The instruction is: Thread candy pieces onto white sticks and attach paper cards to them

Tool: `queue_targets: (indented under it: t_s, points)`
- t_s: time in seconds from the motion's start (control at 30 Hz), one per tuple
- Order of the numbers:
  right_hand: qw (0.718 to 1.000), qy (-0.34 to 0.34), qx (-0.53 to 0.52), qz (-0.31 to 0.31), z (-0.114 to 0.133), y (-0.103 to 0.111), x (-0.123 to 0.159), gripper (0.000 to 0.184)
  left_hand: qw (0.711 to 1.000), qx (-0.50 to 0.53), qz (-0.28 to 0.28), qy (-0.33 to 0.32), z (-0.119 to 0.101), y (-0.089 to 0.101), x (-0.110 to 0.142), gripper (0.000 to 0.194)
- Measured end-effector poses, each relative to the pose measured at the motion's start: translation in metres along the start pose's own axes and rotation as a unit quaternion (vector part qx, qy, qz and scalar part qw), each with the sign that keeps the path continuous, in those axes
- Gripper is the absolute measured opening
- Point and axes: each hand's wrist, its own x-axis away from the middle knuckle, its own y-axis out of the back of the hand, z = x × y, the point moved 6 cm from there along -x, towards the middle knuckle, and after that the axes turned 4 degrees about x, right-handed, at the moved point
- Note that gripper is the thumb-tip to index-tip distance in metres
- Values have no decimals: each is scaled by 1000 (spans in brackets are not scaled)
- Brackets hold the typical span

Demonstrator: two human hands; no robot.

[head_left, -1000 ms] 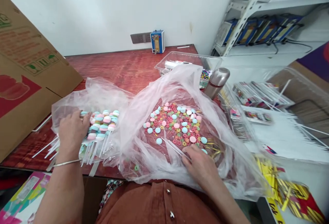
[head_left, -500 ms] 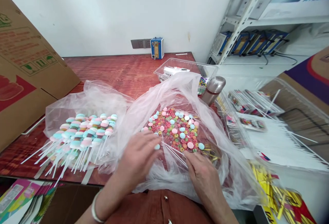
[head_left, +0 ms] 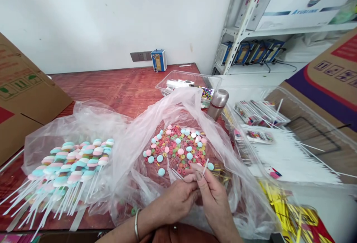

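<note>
My right hand (head_left: 216, 194) pinches a white stick (head_left: 206, 166) between thumb and fingers, its tip pointing up. Close against it, my left hand (head_left: 180, 200) is closed, fingers curled toward the right hand; what it holds is hidden. White stick ends (head_left: 177, 174) show just beyond its knuckles, but whether they are gripped I cannot tell. Beyond both hands, small colourful ring candies (head_left: 178, 154) and pink and blue candy discs (head_left: 160, 158) lie on a clear plastic bag (head_left: 150, 120). Candy skewers (head_left: 75, 165) on white sticks are piled at left on another plastic bag (head_left: 92, 114).
A steel flask (head_left: 218, 103) and a clear tray (head_left: 164, 83) stand behind the bag. At right, a clear bin (head_left: 251, 157) holds many white sticks. Gold twist ties (head_left: 275, 206) lie lower right. Cardboard boxes (head_left: 28, 94) flank both sides, with a metal shelf (head_left: 241, 27) behind.
My hands have come together from apart, and the right now holds a stick upright. The loose sticks between them are mostly out of sight. The camera view has shifted rightward.
</note>
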Motion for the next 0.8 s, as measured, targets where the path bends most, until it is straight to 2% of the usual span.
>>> queue_targets:
  t_s: [0.07, 0.13, 0.2, 0.23, 0.3, 0.4, 0.5, 0.57, 0.6, 0.63, 0.7, 0.8]
  points:
    - [999, -19, -9, -46, 1, 10, -10, 44, 994, -108, -32, -10, 3, 13, -9, 23]
    - [996, -23, 45, -73, 0, 21, -24, 42, 972, -210, -103, 8, 15, 36, -18, 23]
    - [989, 4, 140, -48, -1, 23, -41, 34, 942, -291, -164, 10, 29, 57, -27, 25]
    - [981, 24, 189, -23, -3, 19, -49, 31, 931, -321, -173, 1, 36, 63, -32, 28]
    - [957, 45, 285, 28, -11, 6, -65, 29, 920, -359, -154, -17, 48, 67, -42, 33]
    - [910, 31, 405, 80, -25, -14, -80, 32, 926, -358, -123, -12, 60, 66, -51, 30]
    - [887, 31, 450, 98, -33, -26, -86, 27, 953, -251, -169, 9, 60, 74, -50, 25]
    - [890, 37, 445, 99, -36, -27, -87, 20, 970, -98, -220, 44, 63, 83, -47, 23]
    - [896, 38, 432, 94, -36, -25, -87, 16, 969, -2, -236, 70, 67, 85, -45, 25]
    - [907, 38, 410, 85, -36, -22, -86, 13, 959, 96, -247, 98, 72, 85, -43, 28]
    - [943, 35, 324, 67, -33, -16, -82, 8, 919, 271, -249, 138, 79, 79, -42, 33]
    - [988, 31, 128, 79, -24, -14, -75, 16, 864, 423, -234, 142, 77, 67, -43, 33]
